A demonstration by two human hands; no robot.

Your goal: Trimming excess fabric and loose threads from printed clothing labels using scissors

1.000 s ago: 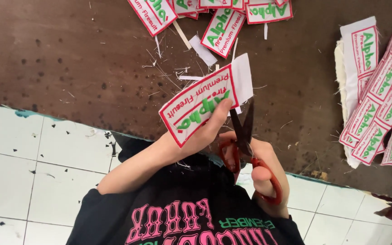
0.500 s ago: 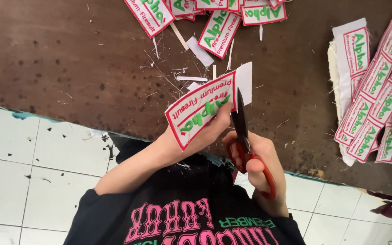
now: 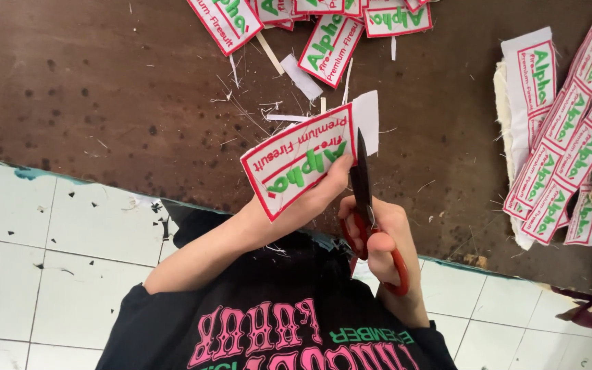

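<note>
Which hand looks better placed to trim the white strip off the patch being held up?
Probably the right hand: it holds the red-handled scissors, blades lying along the white fabric margin of the red-bordered white embroidered patch. The left hand is busy pinching that patch.

white red-bordered label (image 3: pixel 299 159) in left hand (image 3: pixel 310 199), cut labels (image 3: pixel 329 46) above, label strips (image 3: pixel 570 137) at right

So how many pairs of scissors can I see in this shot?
1. The scissors with red handles are in the right hand, blades against the edge of the patch that the left hand holds. More could be hidden under the patch piles.
</note>
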